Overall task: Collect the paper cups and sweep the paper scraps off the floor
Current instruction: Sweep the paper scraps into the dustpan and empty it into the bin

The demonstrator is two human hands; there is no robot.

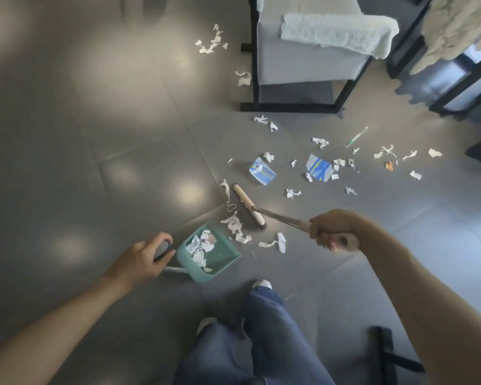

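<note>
On the grey tiled floor (95, 134) beside a chair (303, 59), my left hand (142, 259) grips the dustpan (220, 262) handle, my right hand (331, 232) clasps the broom (247, 201) among paper scraps (235, 225).

Scraps (235, 226) lie between dustpan (222, 259) and broom (247, 202).

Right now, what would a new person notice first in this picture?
First, the white paper scraps strewn over the grey floor, thickest in front of the grey armchair. Near the middle, the right hand holds a broom beside a green dustpan, partly filled, whose handle the left hand grips.
</note>
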